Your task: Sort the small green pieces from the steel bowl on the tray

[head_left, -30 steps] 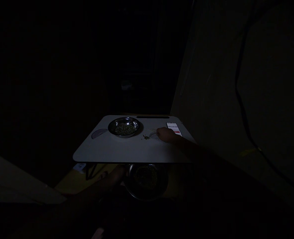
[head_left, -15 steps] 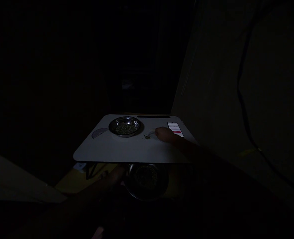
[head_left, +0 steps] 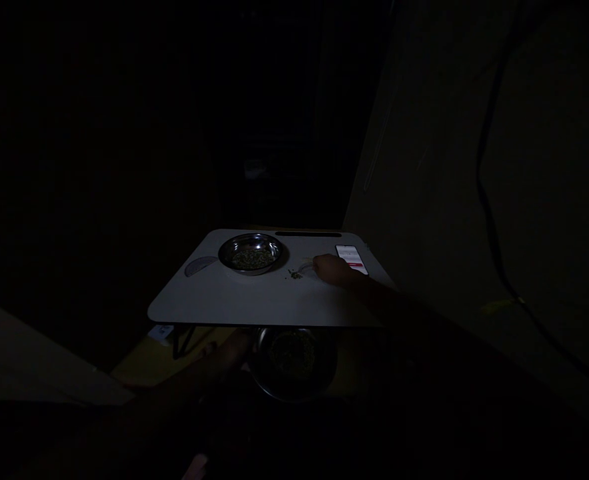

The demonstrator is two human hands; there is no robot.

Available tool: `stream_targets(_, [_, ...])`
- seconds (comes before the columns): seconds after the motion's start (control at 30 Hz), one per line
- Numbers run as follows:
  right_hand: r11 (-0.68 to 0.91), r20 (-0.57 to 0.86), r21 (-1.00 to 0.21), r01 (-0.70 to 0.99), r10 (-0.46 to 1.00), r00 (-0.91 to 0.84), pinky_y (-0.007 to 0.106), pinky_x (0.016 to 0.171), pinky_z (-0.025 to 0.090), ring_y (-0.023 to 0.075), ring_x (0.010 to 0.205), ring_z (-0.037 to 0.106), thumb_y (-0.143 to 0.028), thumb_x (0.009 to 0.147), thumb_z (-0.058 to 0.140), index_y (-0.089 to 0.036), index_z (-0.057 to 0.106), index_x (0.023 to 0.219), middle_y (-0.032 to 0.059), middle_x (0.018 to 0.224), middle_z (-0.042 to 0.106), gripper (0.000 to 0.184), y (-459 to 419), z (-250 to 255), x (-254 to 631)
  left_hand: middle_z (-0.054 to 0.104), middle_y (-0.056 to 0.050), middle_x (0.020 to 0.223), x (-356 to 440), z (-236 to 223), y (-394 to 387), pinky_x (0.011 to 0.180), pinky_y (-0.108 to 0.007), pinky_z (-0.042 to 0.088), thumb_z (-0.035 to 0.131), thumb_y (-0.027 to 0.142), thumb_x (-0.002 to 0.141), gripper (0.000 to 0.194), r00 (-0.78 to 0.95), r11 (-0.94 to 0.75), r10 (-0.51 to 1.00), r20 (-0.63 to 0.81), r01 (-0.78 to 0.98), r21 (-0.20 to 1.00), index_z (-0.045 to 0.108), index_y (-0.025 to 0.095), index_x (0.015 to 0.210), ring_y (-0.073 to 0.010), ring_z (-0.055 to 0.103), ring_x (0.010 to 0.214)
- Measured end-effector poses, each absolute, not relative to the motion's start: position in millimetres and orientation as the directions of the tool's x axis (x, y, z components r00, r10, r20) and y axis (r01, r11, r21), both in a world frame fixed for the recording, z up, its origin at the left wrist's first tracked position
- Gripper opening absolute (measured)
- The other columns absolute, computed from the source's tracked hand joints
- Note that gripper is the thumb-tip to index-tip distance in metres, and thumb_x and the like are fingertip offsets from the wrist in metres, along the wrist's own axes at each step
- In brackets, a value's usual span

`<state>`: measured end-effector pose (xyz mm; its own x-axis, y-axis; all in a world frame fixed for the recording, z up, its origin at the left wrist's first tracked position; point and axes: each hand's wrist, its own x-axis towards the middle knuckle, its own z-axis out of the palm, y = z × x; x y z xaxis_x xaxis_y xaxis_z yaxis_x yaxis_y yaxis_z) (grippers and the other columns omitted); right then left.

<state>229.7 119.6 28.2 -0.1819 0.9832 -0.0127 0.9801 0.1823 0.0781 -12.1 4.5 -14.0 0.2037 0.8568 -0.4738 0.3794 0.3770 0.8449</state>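
My right hand [head_left: 332,270] is closed on a clear curved piece [head_left: 307,267], too dim to name more exactly, low over the white table [head_left: 254,303]. Beside that piece lies a small heap of green bits [head_left: 295,274]. To its left stands a shiny steel bowl [head_left: 251,254] with greenish bits inside. Below the table's near edge is a larger metal bowl [head_left: 294,393], also with green bits in it. My left hand [head_left: 237,347] grips this lower bowl at its left rim; darkness hides most of the fingers.
A phone with a lit screen [head_left: 352,259] lies beyond my right hand. A half-round clear piece, like a protractor [head_left: 200,267], rests at the table's left. Under the table is a yellow surface [head_left: 144,360]. A dark cable [head_left: 487,207] hangs along the right wall.
My right hand has shifted very slightly to the right with the clear piece. The bowls and my left hand look the same.
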Motion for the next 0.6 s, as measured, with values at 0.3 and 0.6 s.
stream_targets(0.3, [0.175, -0.016, 0.073, 0.982, 0.985, -0.174, 0.028, 0.068, 0.038, 0.0203, 0.085, 0.053, -0.027, 0.079, 0.030, -0.014, 0.055, 0.096, 0.0131, 0.095, 0.057, 0.033, 120.3, 29.6, 227.6, 0.043, 0.002, 0.040, -15.2, -20.1, 6.7, 0.036, -0.019, 0.027, 0.039, 0.012, 0.054, 0.008, 0.187, 0.359, 0.863, -0.470, 0.429, 0.829, 0.043, 0.014, 0.048, -0.0076, 0.038, 0.035])
stream_targets(0.6, [0.136, -0.013, 0.081, 0.987, 0.991, -0.135, 0.026, 0.068, 0.039, 0.0200, 0.086, 0.052, -0.028, 0.078, 0.033, -0.014, 0.055, 0.098, 0.0125, 0.097, 0.056, 0.032, 120.1, 32.7, 227.5, 0.043, 0.002, 0.038, -15.0, -18.5, 4.2, 0.039, -0.020, 0.027, 0.040, 0.011, 0.054, 0.007, 0.178, 0.342, 0.880, -0.441, 0.408, 0.846, 0.047, 0.014, 0.055, -0.0089, 0.039, 0.036])
